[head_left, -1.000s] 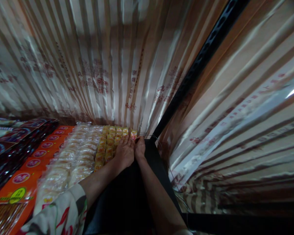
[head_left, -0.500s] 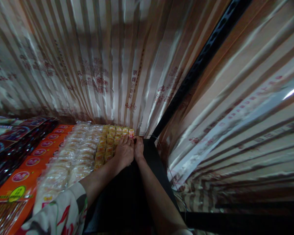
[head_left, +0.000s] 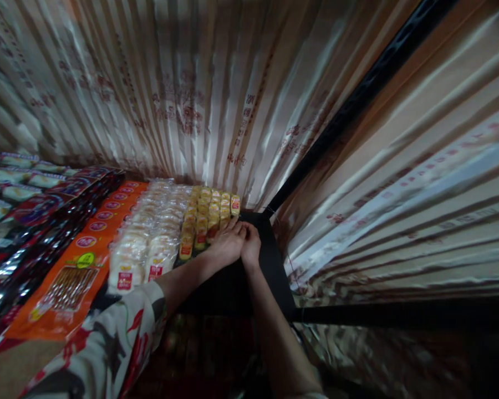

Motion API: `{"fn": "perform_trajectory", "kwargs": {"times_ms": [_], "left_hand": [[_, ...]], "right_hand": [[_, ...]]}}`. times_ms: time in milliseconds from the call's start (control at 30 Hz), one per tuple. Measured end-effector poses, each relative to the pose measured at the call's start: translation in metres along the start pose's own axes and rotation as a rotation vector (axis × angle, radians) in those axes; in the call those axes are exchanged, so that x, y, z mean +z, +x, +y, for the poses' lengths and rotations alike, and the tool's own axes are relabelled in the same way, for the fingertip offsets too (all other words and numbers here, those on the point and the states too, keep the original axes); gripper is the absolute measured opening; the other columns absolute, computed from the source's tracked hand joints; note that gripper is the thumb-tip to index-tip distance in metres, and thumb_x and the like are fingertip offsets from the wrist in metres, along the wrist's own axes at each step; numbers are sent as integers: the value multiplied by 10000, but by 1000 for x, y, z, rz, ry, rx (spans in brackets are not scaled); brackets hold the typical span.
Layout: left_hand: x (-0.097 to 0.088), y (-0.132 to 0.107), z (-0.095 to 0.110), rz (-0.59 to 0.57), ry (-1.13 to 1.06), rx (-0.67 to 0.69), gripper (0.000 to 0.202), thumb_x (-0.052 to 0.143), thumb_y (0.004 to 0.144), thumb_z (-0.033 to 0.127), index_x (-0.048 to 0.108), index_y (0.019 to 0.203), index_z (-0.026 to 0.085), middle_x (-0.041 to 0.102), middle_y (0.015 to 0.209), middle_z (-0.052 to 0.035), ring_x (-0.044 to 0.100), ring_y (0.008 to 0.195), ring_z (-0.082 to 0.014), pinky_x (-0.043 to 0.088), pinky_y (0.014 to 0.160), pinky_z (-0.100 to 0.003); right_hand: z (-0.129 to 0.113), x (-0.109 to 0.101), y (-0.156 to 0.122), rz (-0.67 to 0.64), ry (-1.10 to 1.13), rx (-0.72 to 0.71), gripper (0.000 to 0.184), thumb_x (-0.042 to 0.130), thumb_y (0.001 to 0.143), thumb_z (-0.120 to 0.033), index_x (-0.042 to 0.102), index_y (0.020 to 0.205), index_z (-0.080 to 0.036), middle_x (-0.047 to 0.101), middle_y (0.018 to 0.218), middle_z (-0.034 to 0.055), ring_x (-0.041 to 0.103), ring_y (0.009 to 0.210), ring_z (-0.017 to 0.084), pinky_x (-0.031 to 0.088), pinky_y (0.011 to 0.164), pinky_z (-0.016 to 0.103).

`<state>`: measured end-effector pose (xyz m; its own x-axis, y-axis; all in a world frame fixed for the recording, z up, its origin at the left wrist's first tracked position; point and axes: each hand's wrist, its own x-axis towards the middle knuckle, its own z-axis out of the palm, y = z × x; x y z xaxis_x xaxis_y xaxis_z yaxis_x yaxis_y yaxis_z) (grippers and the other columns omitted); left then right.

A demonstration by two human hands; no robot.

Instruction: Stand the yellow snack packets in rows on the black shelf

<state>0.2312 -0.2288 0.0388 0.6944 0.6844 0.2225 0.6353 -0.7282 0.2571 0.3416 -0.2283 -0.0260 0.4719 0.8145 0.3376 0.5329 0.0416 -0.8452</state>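
Observation:
My left hand [head_left: 228, 243] reaches over the right end of a block of small yellow wrapped packets [head_left: 202, 221], fingers bent and pressed together. Right beside it, my right hand [head_left: 250, 244] has its fingers curled inward, fingertips meeting those of my left hand. Whatever lies between them is hidden by the fingers. Just beyond the fingertips, a yellow packet with a reddish label [head_left: 235, 204] stands at the back of the rightmost row. Both hands are above a black shelf [head_left: 270, 249].
Left of the yellow packets stand rows of clear-wrapped pale round snacks [head_left: 143, 235], then orange snack bags [head_left: 81, 260] and dark shiny packages [head_left: 29, 271]. Pleated printed sheeting [head_left: 216, 100] hangs behind. A black slotted post [head_left: 341, 122] rises at the shelf's back right corner.
My hands have drawn back toward me along the right row, leaving more yellow packets visible. The view has shifted, showing more of the shelf's front edge and the goods at left.

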Motion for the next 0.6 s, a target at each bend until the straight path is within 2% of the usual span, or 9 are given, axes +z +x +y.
{"fn": "perform_trajectory", "kwargs": {"times_ms": [200, 367, 500, 600], "left_hand": [[-4, -62, 23, 36, -181, 65, 406, 374, 817, 104, 453, 1215, 91, 483, 1290, -144, 409, 1232, -197, 351, 1040, -344], [-1, -142, 43, 64, -288, 17, 403, 404, 822, 142, 460, 1218, 89, 455, 1311, -149, 364, 1255, -224, 335, 1063, -364], [8, -219, 50, 90, -370, -86, 407, 414, 791, 114, 493, 1190, 112, 495, 1259, -147, 394, 1227, -232, 376, 1030, -398], [17, -271, 41, 102, -446, -199, 418, 355, 803, 96, 502, 1192, 141, 545, 1206, -128, 460, 1170, -203, 413, 995, -392]], "right_hand": [[-26, -24, -64, -88, 78, 14, 314, 406, 733, -213, 588, 984, -161, 624, 978, 78, 574, 903, 185, 444, 861, 347], [-53, -37, -134, -193, 117, -34, 299, 436, 738, -209, 590, 994, -198, 619, 995, 63, 576, 934, 196, 459, 850, 349], [-70, -34, -193, -430, 115, -107, 285, 410, 736, -158, 620, 920, -211, 636, 931, 55, 587, 903, 184, 469, 822, 318], [-72, -21, -230, -673, 73, -156, 347, 409, 711, -115, 617, 976, -196, 642, 980, 65, 585, 939, 177, 459, 858, 303]]}}
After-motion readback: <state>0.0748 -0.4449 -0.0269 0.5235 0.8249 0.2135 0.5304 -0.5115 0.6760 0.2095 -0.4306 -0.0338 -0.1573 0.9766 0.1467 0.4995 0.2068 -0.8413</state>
